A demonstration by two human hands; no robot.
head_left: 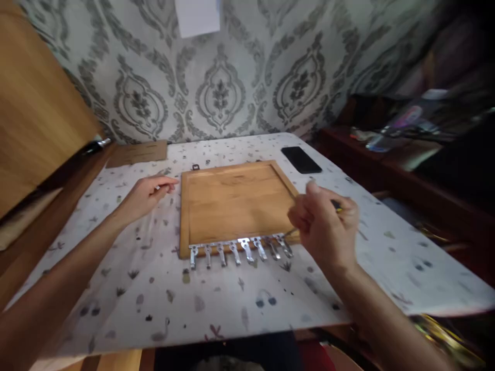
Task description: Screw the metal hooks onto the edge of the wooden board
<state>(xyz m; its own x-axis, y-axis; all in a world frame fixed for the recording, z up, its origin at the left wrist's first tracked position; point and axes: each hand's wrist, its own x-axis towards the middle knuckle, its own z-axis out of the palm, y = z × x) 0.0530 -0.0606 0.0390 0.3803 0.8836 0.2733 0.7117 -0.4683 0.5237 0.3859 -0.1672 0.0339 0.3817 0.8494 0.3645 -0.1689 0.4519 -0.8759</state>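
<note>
Right hand (328, 226) shut in a fist about a slim tool (336, 205), probably a screwdriver; black and yellow show at the handle, and a thin dark shaft runs to the right end of the hook strip (246, 245). Blur hides whether the tip touches metal. Left hand (152, 195) half curled, forefinger out, nothing seen in it, fingertips just beside the board's left edge. Wooden board (232, 203), framed by a raised border, lies flat mid-table, between the left and right edges of the cloth-covered table (174, 304); strip with eight shiny hooks along its near side, hook ends reaching past the wood, small dark hanger (195, 167) at its far left corner. Judged by look: board stiff, of modest weight, not fragile, smooth enough to slide on the cloth; best held by the bare side borders, flat of the hand steadying the left one. Hooks look hard, slick, perhaps loose on the strip, so poor handholds. Phone (301, 159) near the table's far right edge, screen dark; cardboard (137, 153) at the far left corner. Writing: none legible. Bottle (400, 123) beyond the right edge bears a coloured label, too blurred to read; white paper (198, 18) on the wall shows no text.
</note>
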